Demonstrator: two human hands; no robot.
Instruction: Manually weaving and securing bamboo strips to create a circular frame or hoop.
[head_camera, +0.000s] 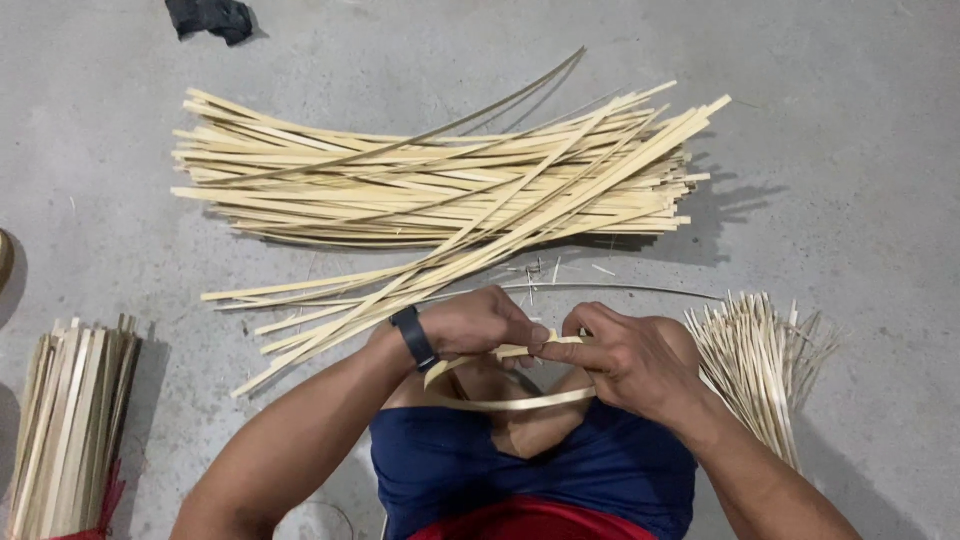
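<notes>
Between the two sets of fingers, head view: a pale bamboo strip (505, 400) is bent into a loop. Its upper ends meet at the pinch; its lower arc sags toward the lap, over the blue shorts (520, 470).

Left hand (480, 322): fingers clenched on the strip end, thumb and forefinger pressing from the left. Wrist is bent slightly inward and carries a dark watch band (414, 338). Forearm comes in from lower left.

Right hand (630, 362): fingers curled tight around the other part of the strip, knuckles up, thumb tip touching the left thumb. Forearm enters from lower right.

Judgement on handling: the strip looks thin and springy, so an even, gradual bend should avoid a kink or split. Keeping both pinches close together ought to give control of the overlap; the flat faces should stay aligned, not twisted.

Beyond the fingers, on the concrete floor (860, 130), lies a large pile of long strips (430, 170). Right of the right fingers, near: a fan of thin sticks (760, 360). Well left of the left fingers: a tied bundle (70, 420) of strips. Far beyond, upper left: a dark cloth (210, 17).
</notes>
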